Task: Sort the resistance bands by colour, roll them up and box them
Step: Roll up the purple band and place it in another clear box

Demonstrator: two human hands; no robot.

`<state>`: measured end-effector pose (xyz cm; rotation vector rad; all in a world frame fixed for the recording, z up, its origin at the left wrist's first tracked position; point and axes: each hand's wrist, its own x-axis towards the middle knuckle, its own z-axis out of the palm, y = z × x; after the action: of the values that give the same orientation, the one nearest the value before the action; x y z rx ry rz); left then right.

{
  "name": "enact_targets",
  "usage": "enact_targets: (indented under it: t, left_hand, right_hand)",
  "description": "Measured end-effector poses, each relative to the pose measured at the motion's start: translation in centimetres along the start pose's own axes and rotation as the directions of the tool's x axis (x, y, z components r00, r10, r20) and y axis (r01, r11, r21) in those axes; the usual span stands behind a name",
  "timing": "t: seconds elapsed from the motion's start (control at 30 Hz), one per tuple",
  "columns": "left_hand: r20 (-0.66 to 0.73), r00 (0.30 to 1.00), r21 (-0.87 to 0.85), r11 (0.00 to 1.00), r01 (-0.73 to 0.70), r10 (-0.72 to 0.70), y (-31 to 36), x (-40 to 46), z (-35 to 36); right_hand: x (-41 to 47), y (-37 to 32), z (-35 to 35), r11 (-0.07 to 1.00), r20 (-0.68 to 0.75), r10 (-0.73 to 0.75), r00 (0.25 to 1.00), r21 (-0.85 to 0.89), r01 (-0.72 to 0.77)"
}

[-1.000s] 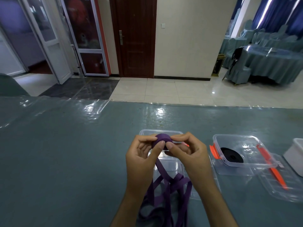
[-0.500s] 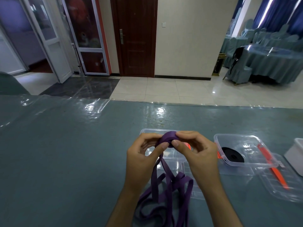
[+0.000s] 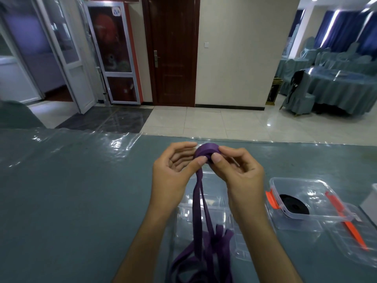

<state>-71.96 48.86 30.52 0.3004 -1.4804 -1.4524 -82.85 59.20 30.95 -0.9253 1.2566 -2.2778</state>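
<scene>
A purple resistance band point(image 3: 206, 153) is partly wound into a small roll held up between both hands above the table. My left hand point(image 3: 173, 170) pinches the roll with its thumb from the left. My right hand point(image 3: 238, 168) grips it from the right with thumb and fingers. The unrolled part hangs down in two strands and lies in loops near the front edge, over a clear plastic lid. A clear box point(image 3: 306, 199) with orange clips, to the right, holds a rolled black band point(image 3: 293, 207).
The table point(image 3: 71, 201) has a teal cloth under clear plastic film. A second clear lid point(image 3: 359, 240) with an orange clip lies at the right. A white box corner point(image 3: 370, 201) shows at the right edge. Beyond the table are tiled floor and doors.
Both hands have lifted the purple roll a little higher and kept turning it. More band has wound on and the hanging strands are pulled straighter.
</scene>
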Motion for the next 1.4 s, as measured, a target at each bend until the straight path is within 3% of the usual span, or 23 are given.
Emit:
enact_targets:
  t: [0.23,0.33,0.47,0.7,1.03,1.4]
  left_hand:
    - [-0.098,0.983,0.047,0.987,-0.153,0.157,0.6,1.4,1.1]
    - [-0.054,0.984,0.073,0.984,-0.163,0.167,0.6,1.4,1.2]
    - [0.064,0.996,-0.013,0.998,-0.069,0.070,0.8,1.3,0.2]
    - [-0.014,0.993,0.001,0.993,-0.117,0.117,2.0,3.0,1.6]
    - [-0.008,0.981,-0.141,0.971,-0.195,0.195,6.3,8.1,4.1]
    - [0.056,0.943,0.065,0.941,-0.332,0.328,8.0,12.0,4.4]
  right_hand:
    - [1.3,-1.5,0.3,0.985,0.081,0.013,0.997,-0.172,0.001]
    - [1.2,-1.6,0.2,0.995,0.043,0.015,0.999,-0.096,-0.010]
    - [1.5,-1.4,0.2,1.000,-0.021,0.018,1.000,0.004,-0.018]
    - [2.2,-1.8,1.5,0.991,-0.027,0.056,0.998,0.123,-0.052]
    - [6.3,-5.3,5.0,0.975,-0.102,-0.135,0.986,0.162,0.151]
    - [8.9,-6.3,5.8,0.946,-0.102,-0.298,0.949,0.104,0.308]
